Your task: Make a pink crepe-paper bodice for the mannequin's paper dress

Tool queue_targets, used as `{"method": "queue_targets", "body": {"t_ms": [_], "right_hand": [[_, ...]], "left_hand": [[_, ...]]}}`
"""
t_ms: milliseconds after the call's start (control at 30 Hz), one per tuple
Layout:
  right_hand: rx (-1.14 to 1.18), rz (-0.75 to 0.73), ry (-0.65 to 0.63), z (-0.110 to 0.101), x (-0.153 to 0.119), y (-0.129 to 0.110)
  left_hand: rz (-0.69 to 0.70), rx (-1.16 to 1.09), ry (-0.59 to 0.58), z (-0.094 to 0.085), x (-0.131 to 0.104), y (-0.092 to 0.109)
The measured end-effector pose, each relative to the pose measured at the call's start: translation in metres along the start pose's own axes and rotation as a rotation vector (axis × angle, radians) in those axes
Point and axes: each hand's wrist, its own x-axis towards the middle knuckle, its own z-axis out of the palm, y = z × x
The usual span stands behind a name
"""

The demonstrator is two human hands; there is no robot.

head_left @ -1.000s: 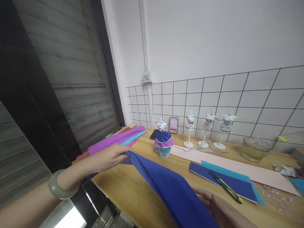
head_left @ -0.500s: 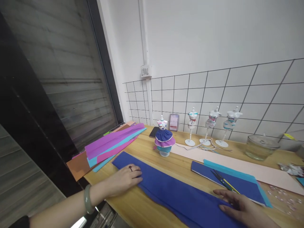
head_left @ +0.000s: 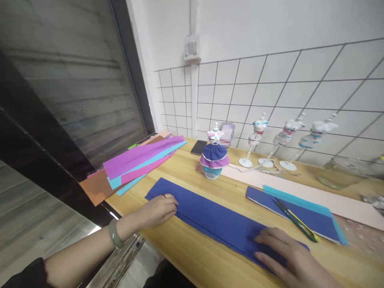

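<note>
A long folded strip of dark blue paper (head_left: 210, 216) lies slantwise across the wooden table. My left hand (head_left: 162, 210) rests on its left end, fingers curled together over the lower edge. Over the right end is my right hand (head_left: 285, 254), thumb and fingers apart, touching the paper. Behind the strip stands a small dress form (head_left: 214, 160) in a blue, purple and teal layered skirt. Green-handled scissors (head_left: 300, 224) lie on a shorter blue piece with a white edge (head_left: 265, 200), to the right.
Coloured paper sheets (head_left: 144, 160) are stacked at the left edge. A phone (head_left: 199, 147), three bare-stand dress forms (head_left: 255, 138), ribbons, pale pink paper (head_left: 288, 188) and a glass bowl (head_left: 342, 174) are along the back, before a wire grid.
The view has tilted down and shifted. The blue strip's right end now shows beyond my right hand, which reaches further over the paper. My left hand stays near the left end.
</note>
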Motion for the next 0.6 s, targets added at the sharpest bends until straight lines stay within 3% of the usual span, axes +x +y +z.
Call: {"method": "queue_targets", "body": {"t_ms": [133, 333, 600], "right_hand": [[-0.072, -0.036, -0.11, 0.01, 0.005, -0.024], [-0.189, -0.047, -0.13, 0.015, -0.019, -0.017], [-0.072, 0.225, -0.034, -0.002, -0.055, -0.001]], "left_hand": [[-0.069, -0.043, -0.079, 0.003, 0.001, -0.006], [-0.115, -0.103, -0.162, 0.0, -0.001, -0.012], [-0.111, -0.133, -0.139, 0.003, -0.005, -0.028]]}}
